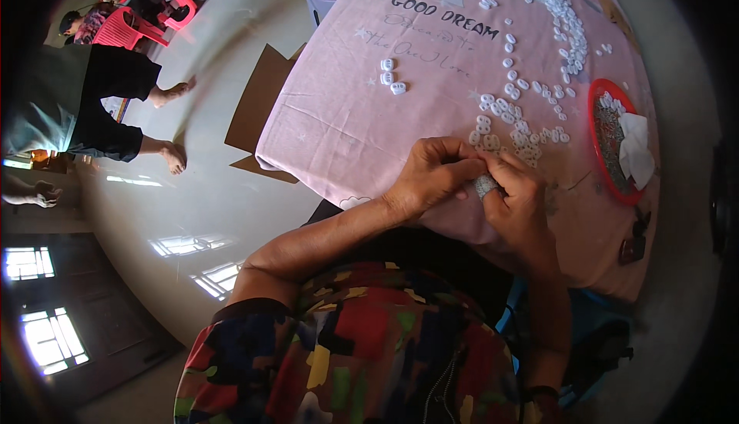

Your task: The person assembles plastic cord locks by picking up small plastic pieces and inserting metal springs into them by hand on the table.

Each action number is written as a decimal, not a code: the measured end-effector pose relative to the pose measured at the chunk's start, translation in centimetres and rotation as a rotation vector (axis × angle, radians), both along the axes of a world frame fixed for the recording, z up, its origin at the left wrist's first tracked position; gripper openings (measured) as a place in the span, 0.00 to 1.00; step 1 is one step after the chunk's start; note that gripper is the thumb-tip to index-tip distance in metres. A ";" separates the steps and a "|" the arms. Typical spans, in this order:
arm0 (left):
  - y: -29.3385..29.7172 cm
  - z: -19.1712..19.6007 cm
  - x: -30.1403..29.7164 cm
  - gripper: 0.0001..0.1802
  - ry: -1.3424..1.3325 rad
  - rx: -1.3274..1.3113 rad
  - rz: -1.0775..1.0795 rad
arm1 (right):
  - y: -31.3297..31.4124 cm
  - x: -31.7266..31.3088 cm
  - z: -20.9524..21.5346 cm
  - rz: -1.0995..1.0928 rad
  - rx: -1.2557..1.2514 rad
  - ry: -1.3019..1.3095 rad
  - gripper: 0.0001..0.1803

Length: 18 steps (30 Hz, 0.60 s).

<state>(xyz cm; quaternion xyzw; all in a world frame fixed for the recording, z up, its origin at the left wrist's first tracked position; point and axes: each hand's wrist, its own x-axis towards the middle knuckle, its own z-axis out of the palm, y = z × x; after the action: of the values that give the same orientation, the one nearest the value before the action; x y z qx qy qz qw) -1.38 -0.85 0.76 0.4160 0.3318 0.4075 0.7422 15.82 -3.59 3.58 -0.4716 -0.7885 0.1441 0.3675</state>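
My left hand [437,171] and my right hand [519,193] meet over the near edge of a table with a pink cloth [331,116]. The fingertips of both hands are pinched together. Whatever sits between them is too small or too covered to make out. A grey, speckled band [485,185] shows around a finger of my right hand. Just beyond my fingers lies a cluster of small white oval pieces [523,127], some with dark marks. A short row of similar pieces [392,77] lies farther left, and a long, dense curve of white pieces [566,20] runs across the far side.
At the right, a red tray [594,135] holds grey grains, some white pieces and a crumpled white tissue [636,150]. A small dark object [634,245] lies nearer. Left of the table stand an open cardboard box [258,100] and a barefoot person [108,108]. Pink chairs [127,30] are beyond.
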 end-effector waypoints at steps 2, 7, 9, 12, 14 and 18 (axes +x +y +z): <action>0.3 0.7 -0.7 0.06 0.076 -0.042 -0.046 | -0.2 -0.3 0.0 0.019 -0.029 -0.009 0.18; 0.8 1.9 -3.1 0.07 0.170 0.063 -0.084 | -0.7 -1.2 0.5 -0.026 -0.060 0.059 0.18; 1.2 2.2 -4.3 0.08 0.236 0.076 0.098 | -1.1 -1.0 0.6 -0.028 -0.075 0.065 0.18; 4.0 -0.1 -7.6 0.09 0.494 0.401 0.280 | -1.4 1.0 -0.5 -0.067 0.016 -0.043 0.17; 5.5 -0.8 -9.3 0.10 0.632 0.426 0.316 | -0.8 1.8 -0.7 -0.082 0.017 -0.093 0.16; 4.9 1.7 -8.9 0.13 0.411 0.129 0.169 | -0.5 2.1 0.7 -0.117 -0.002 -0.084 0.14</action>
<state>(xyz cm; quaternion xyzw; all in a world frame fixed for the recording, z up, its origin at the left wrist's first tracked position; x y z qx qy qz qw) -10.31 4.09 2.50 0.5077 0.4828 0.3952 0.5942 17.96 -4.09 4.25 -0.5229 -0.7743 0.1030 0.3413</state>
